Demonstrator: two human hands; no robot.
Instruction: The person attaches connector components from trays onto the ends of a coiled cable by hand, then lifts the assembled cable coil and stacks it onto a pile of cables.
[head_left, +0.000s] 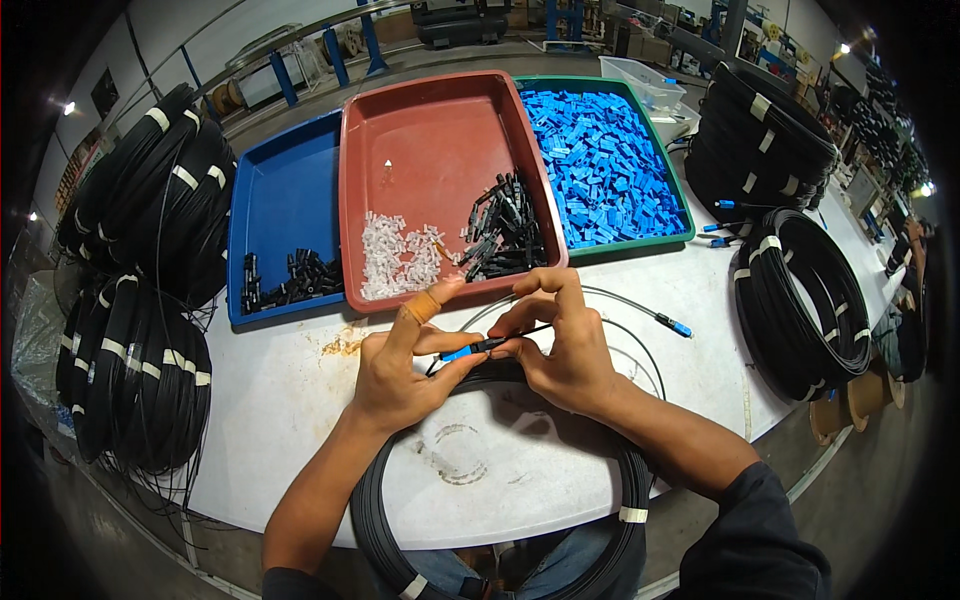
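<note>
Between the fingertips of both hands is one end of a black fibre-optic cable. My left hand [402,370] is closed, pinching the blue connector [458,353] by thumb and fingers; a tan wrap [421,306] circles one raised finger. On the other side, my right hand [568,355] pinches the black boot [490,344] behind that connector, partly covered by the fingertips. Below both hands a taped coil of black cable [372,505] lies over the table's near edge. The cable's other blue-tipped connector [680,328] rests on the table to the right.
Across the table [270,420] stand a blue tray [285,165] with black parts, a red tray [430,130] with clear and black pieces, and a green tray [672,185] full of blue housings. Cable coils flank both sides, including stacks [150,200] and a coil [755,310].
</note>
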